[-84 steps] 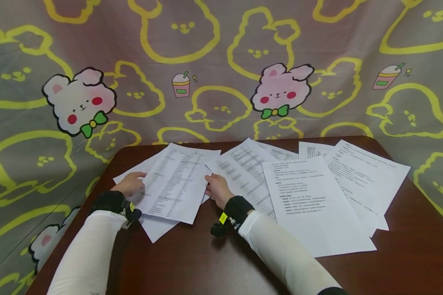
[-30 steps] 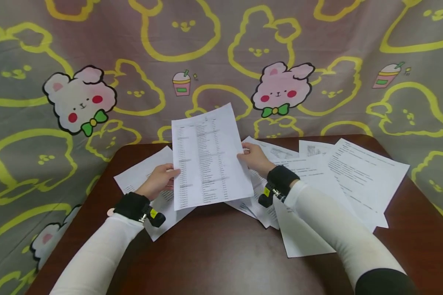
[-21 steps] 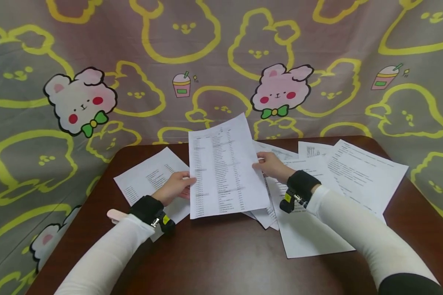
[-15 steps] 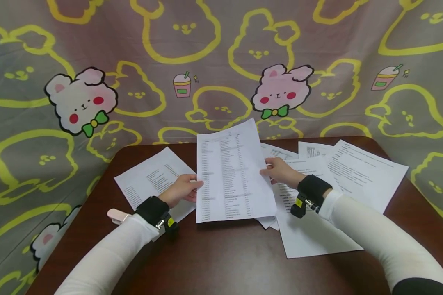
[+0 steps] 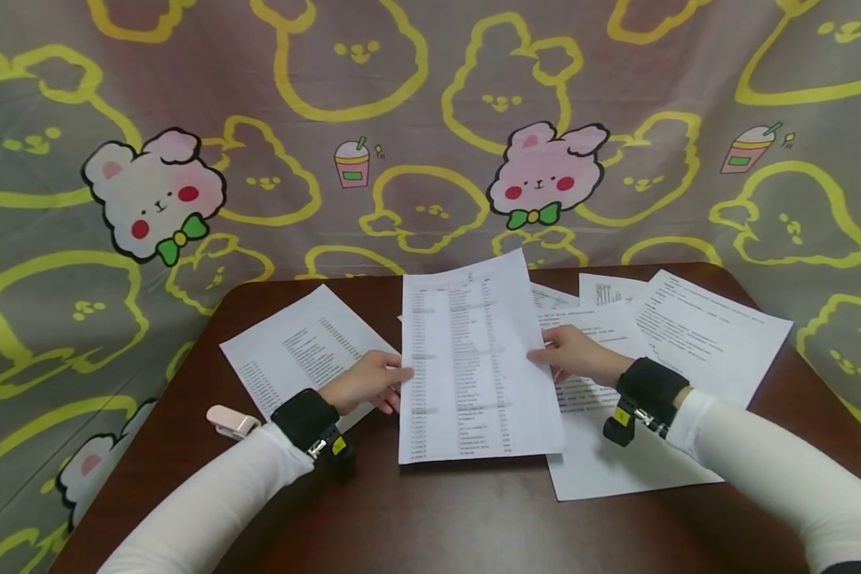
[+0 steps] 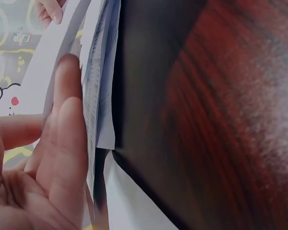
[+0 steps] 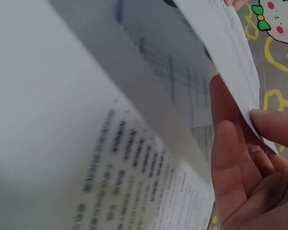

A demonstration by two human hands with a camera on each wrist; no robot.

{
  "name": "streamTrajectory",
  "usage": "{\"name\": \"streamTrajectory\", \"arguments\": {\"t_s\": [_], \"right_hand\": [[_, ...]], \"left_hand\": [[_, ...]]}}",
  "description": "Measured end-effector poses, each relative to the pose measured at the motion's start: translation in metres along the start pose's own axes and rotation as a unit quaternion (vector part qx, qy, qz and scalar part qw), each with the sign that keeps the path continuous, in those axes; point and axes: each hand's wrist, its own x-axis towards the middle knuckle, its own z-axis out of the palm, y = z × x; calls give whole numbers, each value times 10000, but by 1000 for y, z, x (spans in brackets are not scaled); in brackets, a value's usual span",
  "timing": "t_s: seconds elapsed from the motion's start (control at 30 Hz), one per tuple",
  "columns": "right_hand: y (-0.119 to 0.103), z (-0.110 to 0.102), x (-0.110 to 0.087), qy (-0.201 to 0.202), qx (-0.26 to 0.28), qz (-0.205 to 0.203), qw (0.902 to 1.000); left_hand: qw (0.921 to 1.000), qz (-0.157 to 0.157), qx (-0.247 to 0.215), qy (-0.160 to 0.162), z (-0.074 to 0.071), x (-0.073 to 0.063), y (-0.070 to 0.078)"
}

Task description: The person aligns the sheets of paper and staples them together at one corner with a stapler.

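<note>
Both hands hold a printed sheet of paper [image 5: 481, 375] tilted up over the middle of the table. My left hand [image 5: 366, 379] pinches its left edge, thumb on the front and fingers behind. At the opposite edge my right hand [image 5: 583, 355] has the same kind of pinch; in the right wrist view the thumb of the right hand [image 7: 259, 177] presses the paper's edge against the fingers. Columns of small text with grey bands cover the sheet. Behind its lower right part lies another printed page [image 5: 631, 466], partly hidden by the sheet and right hand.
A loose printed page [image 5: 308, 347] lies at the left. Beside my left forearm is a small pale pink stapler-like object [image 5: 233, 421]. Overlapping pages, among them a slanted one [image 5: 725, 343], spread over the right of the brown table [image 5: 459, 518]. A patterned curtain [image 5: 430, 96] hangs behind.
The sheet was picked up from the left page, raised, then carried right and lowered toward the table's middle, both hands moving with it. The pink object by the left arm has come into view.
</note>
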Motion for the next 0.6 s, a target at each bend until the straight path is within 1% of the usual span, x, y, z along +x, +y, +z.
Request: {"name": "streamTrajectory", "arguments": {"t_s": [0.17,0.37,0.5,0.6], "right_hand": [[9,2,-7,-97,-42,-16,9999],[14,5,-12,-175,-317,97,9993],[14,8,-16,-283,-541,109,9981],[13,10,-19,-385,-577,137,9975]], "left_hand": [[9993,43,112,-367,3,-3,-3],[9980,-86,198,-598,5,-6,-5],[9961,-143,454,-749,5,-8,-2],[9941,-161,610,-880,5,-10,0]]}}
